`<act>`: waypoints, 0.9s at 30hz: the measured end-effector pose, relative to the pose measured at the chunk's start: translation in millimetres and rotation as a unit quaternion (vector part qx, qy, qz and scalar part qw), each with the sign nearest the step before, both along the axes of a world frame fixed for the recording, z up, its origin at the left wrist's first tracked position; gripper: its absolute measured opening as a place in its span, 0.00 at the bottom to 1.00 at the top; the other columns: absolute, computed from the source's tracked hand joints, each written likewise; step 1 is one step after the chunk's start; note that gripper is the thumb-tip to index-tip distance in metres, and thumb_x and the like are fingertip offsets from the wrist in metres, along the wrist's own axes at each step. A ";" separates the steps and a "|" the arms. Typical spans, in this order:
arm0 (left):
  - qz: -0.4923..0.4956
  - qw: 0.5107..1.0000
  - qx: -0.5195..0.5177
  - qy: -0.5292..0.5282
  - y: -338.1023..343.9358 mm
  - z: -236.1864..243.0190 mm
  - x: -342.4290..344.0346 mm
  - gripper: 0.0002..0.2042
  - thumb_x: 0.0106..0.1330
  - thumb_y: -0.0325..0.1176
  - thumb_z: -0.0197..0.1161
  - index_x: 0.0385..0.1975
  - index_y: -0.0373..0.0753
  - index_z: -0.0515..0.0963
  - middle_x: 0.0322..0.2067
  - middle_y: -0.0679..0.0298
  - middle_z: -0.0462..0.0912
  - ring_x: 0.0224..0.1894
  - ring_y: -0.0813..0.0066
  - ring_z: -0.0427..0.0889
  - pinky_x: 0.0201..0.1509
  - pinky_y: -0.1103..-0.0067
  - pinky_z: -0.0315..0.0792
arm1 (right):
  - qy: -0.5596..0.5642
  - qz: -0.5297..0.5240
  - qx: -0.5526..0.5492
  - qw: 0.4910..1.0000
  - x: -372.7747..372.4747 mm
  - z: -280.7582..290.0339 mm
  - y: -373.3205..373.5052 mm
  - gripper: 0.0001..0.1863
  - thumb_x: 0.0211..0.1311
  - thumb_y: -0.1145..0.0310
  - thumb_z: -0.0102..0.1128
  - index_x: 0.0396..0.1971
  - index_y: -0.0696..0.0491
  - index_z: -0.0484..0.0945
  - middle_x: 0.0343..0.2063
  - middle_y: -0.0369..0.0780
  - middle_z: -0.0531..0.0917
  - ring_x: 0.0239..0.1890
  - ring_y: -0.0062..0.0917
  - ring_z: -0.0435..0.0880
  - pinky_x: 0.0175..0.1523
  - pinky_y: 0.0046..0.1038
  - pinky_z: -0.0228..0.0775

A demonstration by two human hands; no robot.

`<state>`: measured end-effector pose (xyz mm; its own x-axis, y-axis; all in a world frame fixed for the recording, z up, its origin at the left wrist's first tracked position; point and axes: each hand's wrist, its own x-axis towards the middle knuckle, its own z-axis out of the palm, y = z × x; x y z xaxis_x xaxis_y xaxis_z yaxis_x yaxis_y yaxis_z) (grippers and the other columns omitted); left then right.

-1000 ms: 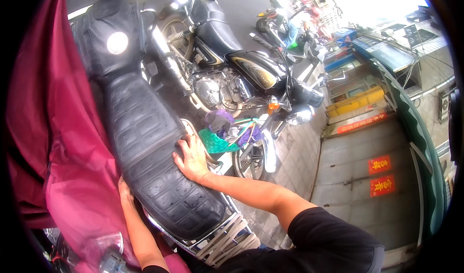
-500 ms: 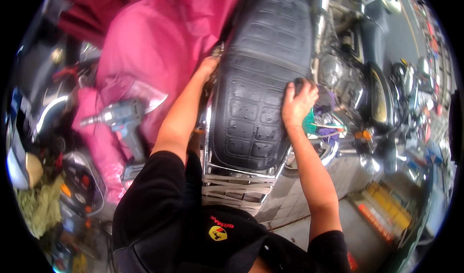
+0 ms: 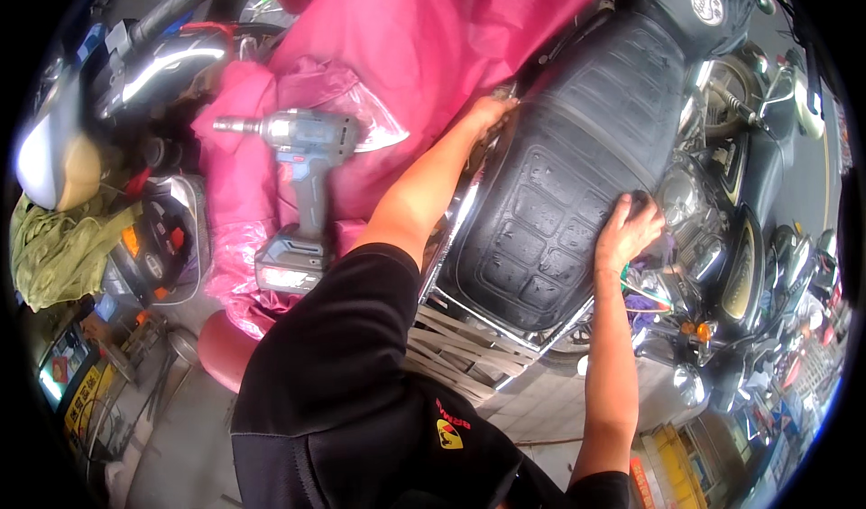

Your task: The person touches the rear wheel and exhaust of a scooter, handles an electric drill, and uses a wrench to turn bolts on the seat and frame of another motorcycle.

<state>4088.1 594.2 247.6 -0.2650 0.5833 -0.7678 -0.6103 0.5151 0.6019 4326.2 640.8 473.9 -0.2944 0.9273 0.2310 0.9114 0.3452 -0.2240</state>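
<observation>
A ridged black motorcycle seat [image 3: 559,220] lies under my hands, with a chrome rack [image 3: 487,356] wound with tan straps at its rear. My left hand [image 3: 492,110] reaches to the seat's left edge, its fingers wrapped round something there that I cannot make out. My right hand [image 3: 631,229] grips the seat's right edge with curled fingers. A blue-grey cordless impact wrench [image 3: 307,184] lies on a pink cover [image 3: 379,40], left of my left forearm.
Parked motorcycles [image 3: 740,265] line the right side. At left are a mirror-like light housing [image 3: 63,139], olive cloth [image 3: 59,247], a black case [image 3: 153,238] and assorted clutter on the pavement. A yellow shelf [image 3: 677,468] shows at lower right.
The view has swung left since a second ago, bringing the wrench and clutter into sight. Both hands have stayed at the seat's two edges.
</observation>
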 end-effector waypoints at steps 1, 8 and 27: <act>0.010 1.000 -0.002 -0.004 -1.5 -0.1 -3.2 0.15 0.59 0.41 0.57 0.35 0.34 0.77 0.28 0.62 0.79 0.27 0.73 0.75 0.32 0.75 0.68 | -0.001 0.000 -0.009 1.000 -2.0 0.6 -0.7 0.20 0.55 0.59 0.53 0.43 0.56 0.69 0.43 0.48 0.67 0.47 0.42 0.64 0.52 0.40 0.55; 0.155 0.982 0.102 0.022 -32.3 75.0 -15.4 0.12 0.58 0.43 0.60 0.30 0.39 0.75 0.20 0.69 0.73 0.19 0.85 0.67 0.19 0.87 0.59 | -0.006 -0.022 0.000 1.000 -0.7 0.5 -1.4 0.18 0.53 0.61 0.54 0.42 0.54 0.69 0.43 0.47 0.67 0.47 0.42 0.65 0.51 0.40 0.56; 0.262 0.830 0.411 -0.271 -81.2 315.8 -11.3 0.12 0.62 0.43 0.53 0.29 0.42 0.76 0.33 0.61 0.78 0.38 0.68 0.75 0.42 0.74 0.68 | 0.213 0.305 -0.338 0.864 -98.3 109.9 -87.6 0.25 0.54 0.54 0.55 0.47 0.56 0.67 0.40 0.44 0.74 0.40 0.33 0.76 0.46 0.32 0.67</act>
<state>4076.8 512.9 563.3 -0.3923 0.8835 -0.2559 -0.9172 -0.3546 0.1818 4227.9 553.2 583.7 -0.7984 0.5946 -0.0947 0.3901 0.3910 -0.8337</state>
